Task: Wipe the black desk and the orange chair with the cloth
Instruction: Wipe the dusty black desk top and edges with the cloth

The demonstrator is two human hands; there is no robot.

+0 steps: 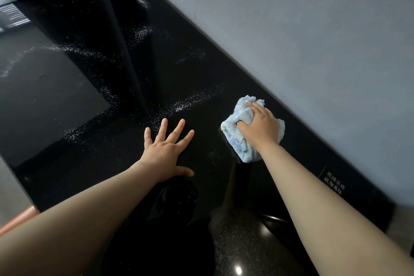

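Looks like an office or hotel-room kind of spot, can't really tell which. A glossy black tabletop [179, 40] runs right along a plain grey-blue wall [291, 29]. There's a small printed notice [333, 180] in Chinese characters on it, plus an orange chair [20, 219] edge at the near corner.

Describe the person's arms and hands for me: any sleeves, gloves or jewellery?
Both are bare. The left hand and right hand wear no gloves, and no ring, watch or bracelet shows. The left forearm and right forearm are uncovered up to the frame edge; no sleeve is in view.
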